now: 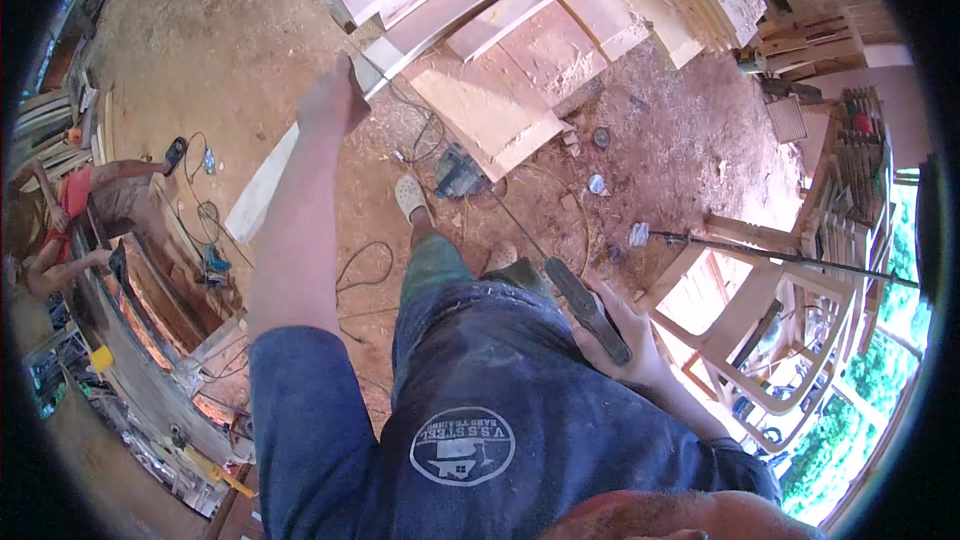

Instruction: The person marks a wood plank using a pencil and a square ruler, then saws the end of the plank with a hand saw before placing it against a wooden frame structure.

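Note:
My left hand, slightly blurred, reaches forward and closes around a long pale wooden board. The board slants from lower left up toward the stacked planks; the hand covers part of it. My right hand is in front of my waist on the right. It is closed on a long thin tool with a dark grey handle and a slim straight shaft, which points forward and left. I cannot make out the tool's exact kind. Near the shaft's far end, a corded power tool lies on the floor beneath the plank stack.
Stacked wooden planks fan out ahead. Cables and sawdust lie around my feet. At left, another person sits by a workbench with tools. Wooden chair frames stand at right, beside a long dark bar.

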Motion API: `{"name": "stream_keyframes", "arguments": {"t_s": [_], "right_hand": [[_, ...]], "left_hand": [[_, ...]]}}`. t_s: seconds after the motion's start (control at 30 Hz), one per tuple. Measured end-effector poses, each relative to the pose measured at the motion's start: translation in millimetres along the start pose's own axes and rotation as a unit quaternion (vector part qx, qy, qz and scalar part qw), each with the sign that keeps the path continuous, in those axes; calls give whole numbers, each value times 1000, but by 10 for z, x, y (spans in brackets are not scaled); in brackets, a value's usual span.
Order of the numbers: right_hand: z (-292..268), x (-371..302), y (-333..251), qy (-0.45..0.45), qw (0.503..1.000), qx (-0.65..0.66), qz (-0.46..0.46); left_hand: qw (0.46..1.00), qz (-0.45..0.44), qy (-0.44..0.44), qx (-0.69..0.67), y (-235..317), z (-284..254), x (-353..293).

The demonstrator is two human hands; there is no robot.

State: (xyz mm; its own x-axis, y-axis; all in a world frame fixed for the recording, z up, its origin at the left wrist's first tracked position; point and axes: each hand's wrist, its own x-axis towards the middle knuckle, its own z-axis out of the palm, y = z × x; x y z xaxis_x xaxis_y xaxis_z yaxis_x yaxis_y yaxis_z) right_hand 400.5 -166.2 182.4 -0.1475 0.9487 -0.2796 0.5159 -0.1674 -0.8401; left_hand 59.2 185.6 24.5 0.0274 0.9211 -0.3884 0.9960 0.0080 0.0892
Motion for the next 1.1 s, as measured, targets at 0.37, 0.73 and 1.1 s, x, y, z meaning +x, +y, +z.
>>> {"name": "stream_keyframes", "arguments": {"t_s": [0.37, 0.73, 1.1], "right_hand": [[890, 3092, -406, 14, 999, -1, -29], [-25, 102, -102, -23, 998, 23, 53], [824, 3095, -395, 13, 1000, -16, -24]], "left_hand": [[1000, 19, 7, -5, 111, -72, 17], [1000, 5, -14, -1, 2, -22, 23], [998, 49, 42, 23, 69, 112, 143]]}}
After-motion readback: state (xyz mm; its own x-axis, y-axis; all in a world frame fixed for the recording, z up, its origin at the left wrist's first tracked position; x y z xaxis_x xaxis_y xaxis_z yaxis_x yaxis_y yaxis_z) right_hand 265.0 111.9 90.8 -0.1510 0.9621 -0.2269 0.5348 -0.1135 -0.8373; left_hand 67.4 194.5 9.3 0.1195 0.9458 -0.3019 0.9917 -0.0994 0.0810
